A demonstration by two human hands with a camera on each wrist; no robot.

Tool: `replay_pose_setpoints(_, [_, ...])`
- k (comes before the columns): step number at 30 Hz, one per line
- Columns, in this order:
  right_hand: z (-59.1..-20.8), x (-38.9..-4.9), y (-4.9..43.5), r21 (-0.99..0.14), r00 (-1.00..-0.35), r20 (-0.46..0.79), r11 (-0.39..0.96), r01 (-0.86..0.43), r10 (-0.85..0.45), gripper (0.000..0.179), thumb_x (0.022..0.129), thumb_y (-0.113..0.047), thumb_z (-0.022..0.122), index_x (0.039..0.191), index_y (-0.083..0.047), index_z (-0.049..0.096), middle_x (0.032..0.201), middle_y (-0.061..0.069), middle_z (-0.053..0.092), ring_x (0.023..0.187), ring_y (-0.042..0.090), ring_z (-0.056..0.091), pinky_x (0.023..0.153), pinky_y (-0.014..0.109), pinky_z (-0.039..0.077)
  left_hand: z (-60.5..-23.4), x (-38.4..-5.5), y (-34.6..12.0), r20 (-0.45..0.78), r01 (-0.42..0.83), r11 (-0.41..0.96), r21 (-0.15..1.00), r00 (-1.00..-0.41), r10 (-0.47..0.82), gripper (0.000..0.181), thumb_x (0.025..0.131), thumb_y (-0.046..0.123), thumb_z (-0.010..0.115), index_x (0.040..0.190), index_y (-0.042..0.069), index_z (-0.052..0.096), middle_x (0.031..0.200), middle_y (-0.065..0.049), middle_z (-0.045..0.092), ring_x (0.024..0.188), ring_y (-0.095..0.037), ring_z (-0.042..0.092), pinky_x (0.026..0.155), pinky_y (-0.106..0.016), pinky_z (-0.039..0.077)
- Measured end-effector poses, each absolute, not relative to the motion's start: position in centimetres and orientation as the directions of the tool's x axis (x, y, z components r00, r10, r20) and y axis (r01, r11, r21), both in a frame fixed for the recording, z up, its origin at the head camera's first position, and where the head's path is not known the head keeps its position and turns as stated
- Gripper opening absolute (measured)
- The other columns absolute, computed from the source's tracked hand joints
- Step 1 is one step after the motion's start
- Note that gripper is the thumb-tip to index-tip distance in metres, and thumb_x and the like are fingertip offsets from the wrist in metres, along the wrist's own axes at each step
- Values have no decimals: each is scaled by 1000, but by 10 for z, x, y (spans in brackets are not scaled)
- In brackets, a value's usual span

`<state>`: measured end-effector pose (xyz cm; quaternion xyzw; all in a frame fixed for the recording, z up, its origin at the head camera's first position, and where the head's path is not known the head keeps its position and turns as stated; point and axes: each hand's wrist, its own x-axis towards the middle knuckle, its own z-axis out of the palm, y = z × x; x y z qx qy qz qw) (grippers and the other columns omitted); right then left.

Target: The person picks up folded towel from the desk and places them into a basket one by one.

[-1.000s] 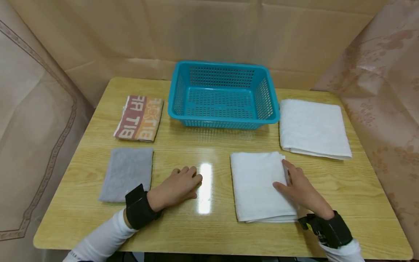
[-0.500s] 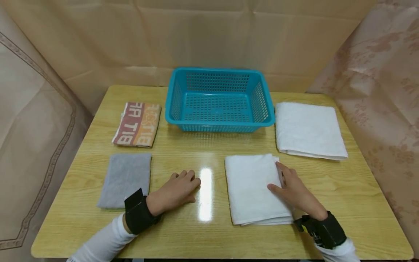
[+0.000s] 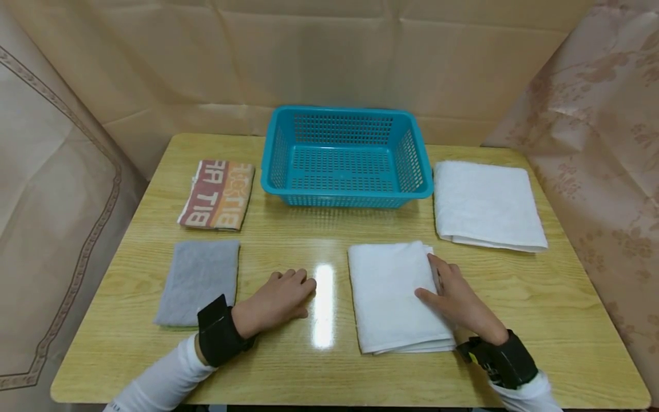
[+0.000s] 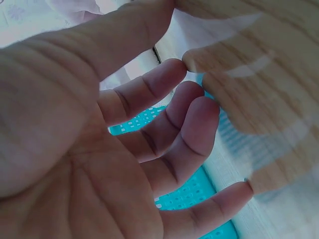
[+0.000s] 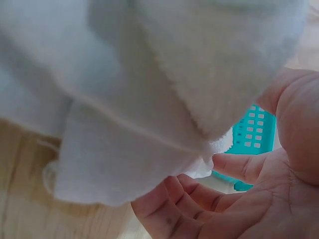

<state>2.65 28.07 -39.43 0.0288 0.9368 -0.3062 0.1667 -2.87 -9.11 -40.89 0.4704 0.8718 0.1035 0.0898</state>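
A folded white towel (image 3: 393, 297) lies on the table in front of the basket, slightly right of centre. At its right edge my right hand (image 3: 455, 298) grips it, thumb over the top and fingers along the side. In the right wrist view the layered white towel (image 5: 134, 124) hangs between the thumb side and the fingers (image 5: 159, 209). My left hand (image 3: 278, 300) holds nothing; its loosely bent fingertips rest on the table beside a folded grey towel (image 3: 198, 280). The left wrist view shows bare wood at those fingers (image 4: 199, 124).
A blue-green plastic basket (image 3: 347, 200) stands at the back middle, with nothing in it. Another folded white towel (image 3: 489, 206) lies at the back right. A folded red and orange patterned towel (image 3: 218, 194) is at the back left. Cloth curtains (image 3: 329, 57) hang around the table.
My right hand has shifted the front white towel a little to the left. The left hand stays in place. The head view has tilted slightly.
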Motion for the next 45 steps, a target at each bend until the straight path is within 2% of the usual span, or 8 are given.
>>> replay_pose_setpoints(7, [-394, 25, 279, -568, -948, -311, 813, 129, -67, 83, 95, -26, 68, 153, 8, 20, 138, 37, 36, 121, 44, 45, 99, 61, 39, -409, -27, -90, -43, 806, 537, 249, -545, 837, 34, 88, 30, 77, 104, 11, 54, 91, -6, 50, 76, -20, 47, 65, -36, 38])
replay_pose_setpoints(19, [-398, 19, 270, -582, -949, -298, 808, 97, -101, 82, 95, -26, 68, 153, 8, 20, 138, 36, 35, 122, 44, 43, 102, 62, 37, -410, -28, -87, -43, 806, 548, 224, -554, 832, 30, 88, 28, 77, 100, 11, 55, 87, -4, 49, 73, -20, 48, 62, -34, 38])
replay_pose_setpoints(28, [-400, 15, 266, -591, -945, -309, 801, 101, -109, 81, 96, -24, 67, 154, 7, 20, 136, 36, 35, 122, 45, 43, 103, 62, 36, -407, -29, -86, -52, 804, 548, 230, -552, 832, 36, 86, 29, 79, 104, 9, 55, 89, -6, 52, 77, -22, 52, 64, -37, 42])
replay_pose_setpoints(33, [-399, 14, 265, -589, -947, -300, 803, 89, -115, 82, 95, -23, 67, 154, 7, 18, 136, 35, 34, 122, 44, 43, 103, 62, 36, -408, -30, -85, -19, 822, 537, 191, -544, 839, 40, 85, 31, 80, 105, 10, 53, 87, -6, 50, 73, -20, 50, 61, -33, 40])
replay_pose_setpoints(38, [-399, 13, 265, -597, -949, -290, 798, 80, -122, 85, 95, -23, 68, 155, 6, 15, 140, 36, 32, 126, 44, 39, 105, 62, 34, -407, -32, -83, -39, 835, 521, 177, -523, 851, 46, 84, 32, 81, 110, 10, 50, 85, -5, 46, 70, -19, 43, 58, -30, 36])
replay_pose_setpoints(45, [-402, 13, 261, -626, -951, -276, 777, 70, -137, 85, 96, -23, 68, 155, 7, 15, 138, 36, 32, 124, 44, 40, 103, 60, 36, -405, -35, -82, -106, 840, 504, 201, -493, 864, 51, 86, 29, 79, 124, 9, 51, 92, -9, 52, 75, -23, 52, 60, -31, 42])
